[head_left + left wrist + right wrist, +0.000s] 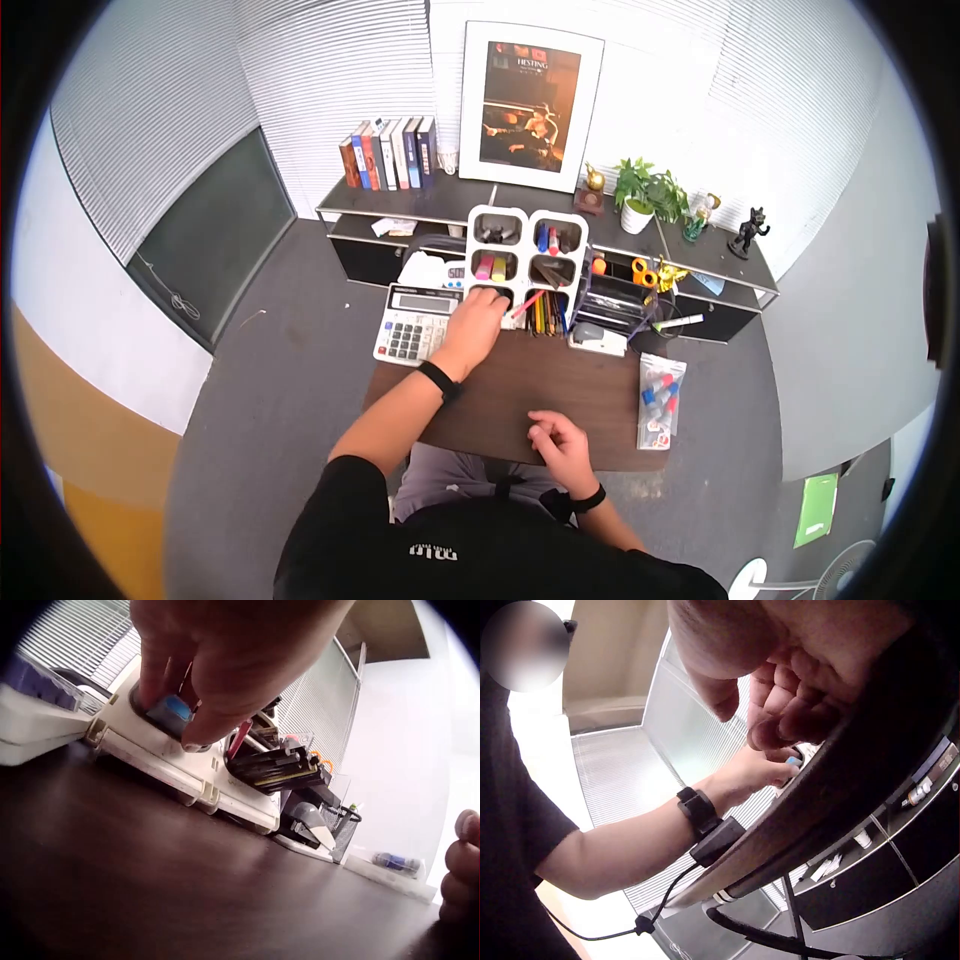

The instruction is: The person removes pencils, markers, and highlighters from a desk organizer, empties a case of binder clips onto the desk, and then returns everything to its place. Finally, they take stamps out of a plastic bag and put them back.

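My left hand (474,326) reaches into the front left compartment of a white desk organizer (527,245). In the left wrist view its fingers and thumb close around a small thing with a blue face (177,707); its kind I cannot tell. The hand covers most of that compartment in the head view. Just behind stand pink and yellow highlighters (491,268). Pencils (546,315) fill the compartment to the right, a red pen slanting across. My right hand (562,447) is at the table's near edge, fingers loosely curled with nothing in them.
A calculator (412,325) lies left of the organizer. On its right are a stapler (598,338) and a black mesh holder (618,305) with orange-handled scissors (643,272). A clear bag (660,402) of blue and red pieces lies at the table's right edge. Behind runs a cabinet (460,207).
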A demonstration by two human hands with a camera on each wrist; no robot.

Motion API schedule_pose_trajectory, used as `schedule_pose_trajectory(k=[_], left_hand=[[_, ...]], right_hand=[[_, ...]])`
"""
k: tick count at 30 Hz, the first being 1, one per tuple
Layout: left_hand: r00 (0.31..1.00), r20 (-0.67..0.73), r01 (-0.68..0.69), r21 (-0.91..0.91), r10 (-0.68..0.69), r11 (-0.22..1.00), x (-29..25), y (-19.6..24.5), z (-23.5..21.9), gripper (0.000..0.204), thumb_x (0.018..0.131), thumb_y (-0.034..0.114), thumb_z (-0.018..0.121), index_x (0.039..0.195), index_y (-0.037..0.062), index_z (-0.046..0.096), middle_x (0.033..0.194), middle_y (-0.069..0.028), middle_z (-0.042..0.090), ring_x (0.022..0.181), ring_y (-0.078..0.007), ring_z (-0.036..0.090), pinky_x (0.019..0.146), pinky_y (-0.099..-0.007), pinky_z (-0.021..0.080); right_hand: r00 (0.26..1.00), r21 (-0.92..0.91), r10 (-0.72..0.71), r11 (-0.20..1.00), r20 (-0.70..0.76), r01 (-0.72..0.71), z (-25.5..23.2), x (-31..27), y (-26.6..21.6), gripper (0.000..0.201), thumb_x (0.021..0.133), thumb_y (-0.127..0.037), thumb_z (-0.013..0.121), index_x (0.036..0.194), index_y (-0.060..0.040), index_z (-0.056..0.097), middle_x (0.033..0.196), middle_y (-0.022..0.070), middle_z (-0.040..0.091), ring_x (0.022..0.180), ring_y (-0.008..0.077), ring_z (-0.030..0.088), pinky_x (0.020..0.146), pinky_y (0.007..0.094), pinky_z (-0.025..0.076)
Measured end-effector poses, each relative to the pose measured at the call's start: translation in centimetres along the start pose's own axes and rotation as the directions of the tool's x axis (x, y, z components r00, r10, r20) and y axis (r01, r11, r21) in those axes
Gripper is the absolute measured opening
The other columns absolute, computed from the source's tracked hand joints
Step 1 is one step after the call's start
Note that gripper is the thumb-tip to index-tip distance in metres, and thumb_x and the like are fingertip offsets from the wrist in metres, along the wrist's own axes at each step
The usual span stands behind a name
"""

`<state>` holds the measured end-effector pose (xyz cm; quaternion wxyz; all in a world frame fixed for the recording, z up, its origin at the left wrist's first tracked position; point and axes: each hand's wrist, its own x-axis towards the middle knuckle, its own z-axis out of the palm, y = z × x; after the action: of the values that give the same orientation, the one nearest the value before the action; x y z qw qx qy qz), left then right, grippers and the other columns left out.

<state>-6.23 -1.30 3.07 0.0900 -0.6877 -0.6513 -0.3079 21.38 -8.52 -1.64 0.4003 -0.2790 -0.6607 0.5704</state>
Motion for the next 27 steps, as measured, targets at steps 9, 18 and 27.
schedule_pose_trajectory(k=[9, 18, 27], left_hand=[[0.975, -0.207, 0.045, -0.149, -0.076, 0.988, -3.9, 1.7, -4.9, 0.029, 0.090, 0.000, 0.064, 0.118, 0.0048, 0.067, 0.110, -0.0159, 0.067, 0.105, -0.0355, 0.065, 0.087, -0.0429, 0.055], [0.693, 0.616, 0.253, -0.695, -0.376, -0.673, -13.2, 4.1, -4.3, 0.031, 0.102, 0.007, 0.064, 0.132, 0.0014, 0.061, 0.124, -0.0102, 0.070, 0.110, -0.0193, 0.069, 0.093, -0.0312, 0.059], [0.841, 0.470, 0.526, -0.824, -0.267, 0.208, -13.1, 7.2, -0.3, 0.029, 0.100, 0.004, 0.066, 0.129, -0.0021, 0.066, 0.115, -0.0085, 0.072, 0.096, -0.0140, 0.072, 0.078, -0.0280, 0.061]], right_hand=[[1.000, -0.087, -0.006, 0.996, 0.028, 0.009, 0.0, -0.7, -0.8, 0.019, 0.098, -0.004, 0.072, 0.117, -0.0006, 0.072, 0.080, -0.0029, 0.063, 0.072, 0.0038, 0.055, 0.065, 0.0225, 0.048], [0.987, -0.190, 0.013, 0.982, 0.160, 0.018, 0.7, 0.4, -1.8, 0.029, 0.101, -0.010, 0.070, 0.128, -0.0001, 0.067, 0.087, -0.0009, 0.065, 0.076, 0.0064, 0.059, 0.069, 0.0244, 0.050], [0.983, 0.161, 0.183, 0.970, -0.002, -0.180, 1.9, 2.0, 0.6, 0.018, 0.106, -0.021, 0.067, 0.112, -0.0043, 0.066, 0.079, -0.0032, 0.063, 0.068, 0.0042, 0.058, 0.061, 0.0230, 0.048]])
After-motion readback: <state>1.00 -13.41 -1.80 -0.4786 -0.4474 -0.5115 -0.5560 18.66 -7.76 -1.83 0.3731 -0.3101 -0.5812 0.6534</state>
